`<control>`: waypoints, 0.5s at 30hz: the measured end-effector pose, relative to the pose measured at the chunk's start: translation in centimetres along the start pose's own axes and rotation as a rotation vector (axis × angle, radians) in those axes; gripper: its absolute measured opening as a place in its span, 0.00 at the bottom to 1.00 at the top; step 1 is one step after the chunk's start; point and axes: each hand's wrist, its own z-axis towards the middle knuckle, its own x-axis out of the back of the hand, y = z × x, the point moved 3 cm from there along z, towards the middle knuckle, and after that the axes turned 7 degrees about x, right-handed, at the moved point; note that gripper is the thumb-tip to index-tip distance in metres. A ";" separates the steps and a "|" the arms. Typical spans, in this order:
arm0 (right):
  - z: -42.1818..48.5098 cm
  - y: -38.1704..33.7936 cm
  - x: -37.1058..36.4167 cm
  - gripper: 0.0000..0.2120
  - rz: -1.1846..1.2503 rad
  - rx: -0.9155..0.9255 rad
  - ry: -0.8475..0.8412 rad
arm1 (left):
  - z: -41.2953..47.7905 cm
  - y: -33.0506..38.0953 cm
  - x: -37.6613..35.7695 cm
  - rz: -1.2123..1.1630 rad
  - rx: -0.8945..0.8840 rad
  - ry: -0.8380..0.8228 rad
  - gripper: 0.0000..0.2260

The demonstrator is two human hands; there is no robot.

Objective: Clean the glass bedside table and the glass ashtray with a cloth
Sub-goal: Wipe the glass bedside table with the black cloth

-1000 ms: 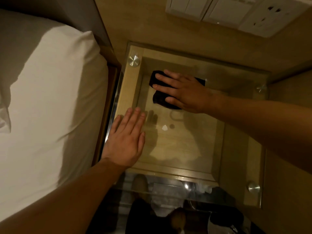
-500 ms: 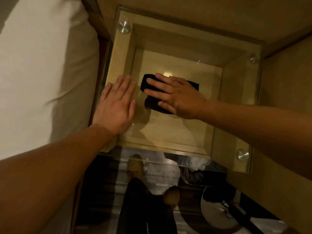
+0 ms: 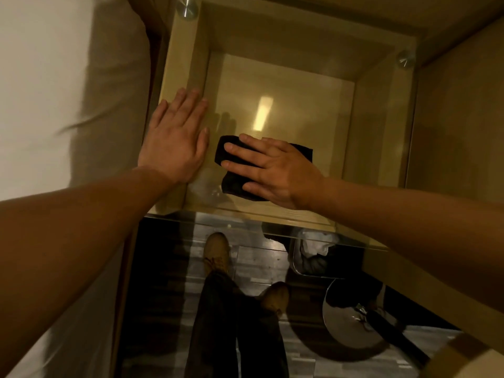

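Observation:
The glass bedside table [image 3: 300, 85] has a clear top over a pale wooden frame, with round metal studs at its corners. A folded black cloth [image 3: 234, 181] lies on the glass near the table's front edge. My right hand [image 3: 272, 170] presses flat on the cloth with straight fingers pointing left. My left hand [image 3: 174, 140] rests flat on the glass at the table's left side, fingers straight, just left of the cloth. No ashtray is in view.
A white bed [image 3: 54, 91] runs along the left. A wooden wall panel [image 3: 458, 118] stands to the right. Below the table's front edge are my shoes [image 3: 216, 252] on a dark floor and a round chrome base [image 3: 351, 317].
My right hand has drawn the cloth from the back of the glass toward the front edge. My left hand stays flat at the left side. The view has tilted down.

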 end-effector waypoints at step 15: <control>-3.3 -6.1 -1.5 0.24 0.208 0.047 0.085 | -0.1 0.2 0.0 0.000 -0.011 0.004 0.25</control>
